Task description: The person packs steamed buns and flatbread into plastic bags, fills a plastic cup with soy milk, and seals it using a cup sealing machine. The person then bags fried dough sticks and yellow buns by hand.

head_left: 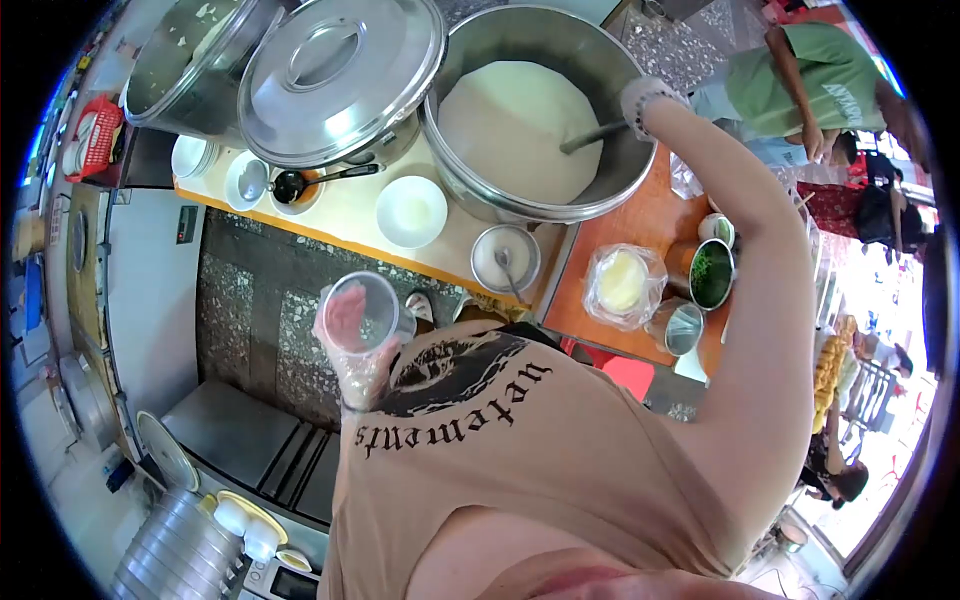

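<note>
Clear round plastic cup sits in the left hand, at the left of the person's body; the fingers curl around its wall, some showing through the plastic. Its mouth opens up toward the camera, and its long axis leans slightly, base to the right; it appears to hold nothing. The right hand reaches far right over the rim of a large open stainless-steel pot, which holds milky white liquid. Its fingers seem closed on a dark grey straight utensil handle, though their exact hold cannot be told; that handle slants left and near, its lower end under the liquid. Left of this pot stands a steel pot with a domed lid. Nearer are 1 white round bowl and 1 small steel bowl of white contents with a metal spoon. On the right, an orange-brown tabletop bears pale yellow food in clear plastic and a steel cup of chopped greens. Black blackletter on the tan shirt reads "vetements".
</note>
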Tool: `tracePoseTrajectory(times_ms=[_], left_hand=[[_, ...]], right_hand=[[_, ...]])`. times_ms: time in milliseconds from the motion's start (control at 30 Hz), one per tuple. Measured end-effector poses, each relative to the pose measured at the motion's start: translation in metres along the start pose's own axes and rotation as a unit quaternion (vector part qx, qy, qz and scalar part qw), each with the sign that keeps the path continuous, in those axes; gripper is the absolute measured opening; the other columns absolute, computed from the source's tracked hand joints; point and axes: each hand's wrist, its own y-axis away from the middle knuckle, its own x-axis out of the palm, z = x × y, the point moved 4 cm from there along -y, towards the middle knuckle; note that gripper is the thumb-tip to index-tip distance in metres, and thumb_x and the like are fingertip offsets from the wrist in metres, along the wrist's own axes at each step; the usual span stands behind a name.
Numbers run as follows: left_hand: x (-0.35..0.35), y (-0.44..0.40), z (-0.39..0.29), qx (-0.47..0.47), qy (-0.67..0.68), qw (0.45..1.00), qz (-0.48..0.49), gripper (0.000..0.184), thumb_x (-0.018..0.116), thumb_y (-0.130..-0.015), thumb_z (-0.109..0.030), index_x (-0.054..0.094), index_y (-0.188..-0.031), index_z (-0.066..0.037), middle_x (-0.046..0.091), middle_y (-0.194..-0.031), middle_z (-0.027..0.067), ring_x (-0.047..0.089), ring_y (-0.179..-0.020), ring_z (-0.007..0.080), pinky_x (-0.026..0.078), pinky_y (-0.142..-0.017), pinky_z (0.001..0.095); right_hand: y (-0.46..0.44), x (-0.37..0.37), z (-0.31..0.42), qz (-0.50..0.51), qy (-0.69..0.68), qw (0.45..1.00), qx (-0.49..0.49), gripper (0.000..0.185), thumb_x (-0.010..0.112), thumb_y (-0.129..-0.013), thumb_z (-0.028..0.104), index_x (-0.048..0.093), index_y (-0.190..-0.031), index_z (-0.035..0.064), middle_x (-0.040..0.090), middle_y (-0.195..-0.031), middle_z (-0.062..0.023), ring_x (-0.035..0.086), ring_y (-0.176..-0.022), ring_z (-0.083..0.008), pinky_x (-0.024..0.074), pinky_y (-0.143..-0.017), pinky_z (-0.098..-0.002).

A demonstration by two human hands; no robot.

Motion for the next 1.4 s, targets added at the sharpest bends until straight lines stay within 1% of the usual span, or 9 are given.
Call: tracePoseTrajectory(times_ms=[333, 633, 867, 933, 1000, 1067, 1200, 1300, 1400], left_hand=[[0.021, -0.103, 0.002, 0.074, -0.006, 0.985, 0.158, 0.098, 0.088, -0.062, -0.017, 0.027, -0.138, -0.003, 0.043, -0.131, 0.0147, 0.043, -0.126, 0.0278, 0.033, -0.110, 0.0425], [0.015, -0.143, 0.001, 0.090, 0.010, 0.952, 0.293, 0.106, 0.091, -0.058, -0.022, 0.025, -0.138, -0.003, 0.045, -0.129, 0.0164, 0.047, -0.121, 0.0278, 0.037, -0.106, 0.0415], [-0.010, -0.139, 0.006, 0.090, 0.030, 0.949, 0.302, 0.104, 0.091, -0.058, -0.021, 0.027, -0.138, -0.004, 0.045, -0.128, 0.0154, 0.047, -0.121, 0.0277, 0.037, -0.106, 0.0410], [-0.013, -0.136, 0.000, 0.085, 0.033, 0.951, 0.294, 0.103, 0.091, -0.058, -0.021, 0.027, -0.138, -0.004, 0.045, -0.129, 0.0151, 0.046, -0.121, 0.0275, 0.036, -0.107, 0.0409], [-0.015, -0.127, -0.005, 0.069, 0.036, 0.952, 0.295, 0.102, 0.090, -0.059, -0.020, 0.028, -0.138, -0.004, 0.045, -0.129, 0.0147, 0.045, -0.122, 0.0274, 0.035, -0.108, 0.0408], [-0.013, -0.119, -0.008, 0.050, 0.040, 0.959, 0.275, 0.101, 0.090, -0.060, -0.019, 0.028, -0.138, -0.004, 0.044, -0.130, 0.0143, 0.043, -0.124, 0.0273, 0.033, -0.109, 0.0406], [-0.011, -0.106, -0.004, 0.055, 0.030, 0.957, 0.282, 0.100, 0.089, -0.060, -0.016, 0.027, -0.138, -0.004, 0.043, -0.130, 0.0152, 0.042, -0.125, 0.0275, 0.031, -0.110, 0.0409], [-0.013, -0.100, -0.006, 0.063, 0.040, 0.960, 0.269, 0.101, 0.089, -0.060, -0.014, 0.025, -0.138, -0.002, 0.042, -0.131, 0.0161, 0.042, -0.125, 0.0277, 0.030, -0.110, 0.0409], [-0.013, -0.102, -0.009, 0.079, 0.033, 0.964, 0.250, 0.101, 0.088, -0.061, -0.013, 0.023, -0.138, -0.001, 0.042, -0.132, 0.0167, 0.041, -0.126, 0.0282, 0.030, -0.110, 0.0405]], right_hand=[[0.136, 0.007, 0.059, 0.195, -0.520, 0.832, -0.010, 0.034, 0.048, -0.089, 0.028, 0.056, -0.068, 0.0024, 0.059, -0.064, -0.0091, 0.058, -0.053, -0.0194, 0.0483, -0.056, -0.0362], [0.134, -0.020, 0.127, 0.023, -0.397, 0.906, 0.147, 0.025, 0.062, -0.076, 0.008, 0.070, -0.098, 0.0010, 0.068, -0.097, -0.0198, 0.068, -0.089, -0.0325, 0.0524, -0.081, -0.0376], [0.109, -0.030, 0.122, 0.187, -0.272, 0.942, 0.055, 0.018, 0.062, -0.077, 0.017, 0.074, -0.085, 0.0056, 0.070, -0.084, -0.0146, 0.068, -0.078, -0.0280, 0.0541, -0.073, -0.0364], [0.085, 0.004, 0.114, -0.117, -0.294, 0.940, 0.131, 0.020, 0.061, -0.074, 0.016, 0.073, -0.086, 0.0045, 0.070, -0.090, -0.0165, 0.066, -0.085, -0.0310, 0.0511, -0.079, -0.0404], [0.025, 0.053, 0.092, 0.038, -0.360, 0.928, 0.092, 0.025, 0.058, -0.079, 0.025, 0.073, -0.091, 0.0087, 0.068, -0.077, -0.0121, 0.066, -0.072, -0.0230, 0.0518, -0.067, -0.0391], [0.076, -0.008, 0.091, 0.158, -0.482, 0.851, 0.136, 0.027, 0.061, -0.076, 0.028, 0.073, -0.090, 0.0097, 0.070, -0.095, -0.0109, 0.065, -0.091, -0.0259, 0.0499, -0.081, -0.0384], [0.062, 0.002, 0.116, -0.032, -0.424, 0.886, 0.187, 0.025, 0.055, -0.081, 0.025, 0.073, -0.086, 0.0098, 0.069, -0.078, -0.0115, 0.066, -0.078, -0.0258, 0.0512, -0.065, -0.0403], [0.038, -0.009, 0.137, -0.125, -0.244, 0.961, 0.022, 0.023, 0.056, -0.079, 0.023, 0.073, -0.084, 0.0090, 0.069, -0.079, -0.0110, 0.066, -0.080, -0.0268, 0.0514, -0.067, -0.0407], [0.044, -0.035, 0.139, 0.012, -0.438, 0.895, 0.085, 0.019, 0.059, -0.079, 0.021, 0.070, -0.073, 0.0077, 0.066, -0.070, -0.0092, 0.065, -0.068, -0.0237, 0.0504, -0.059, -0.0369]])
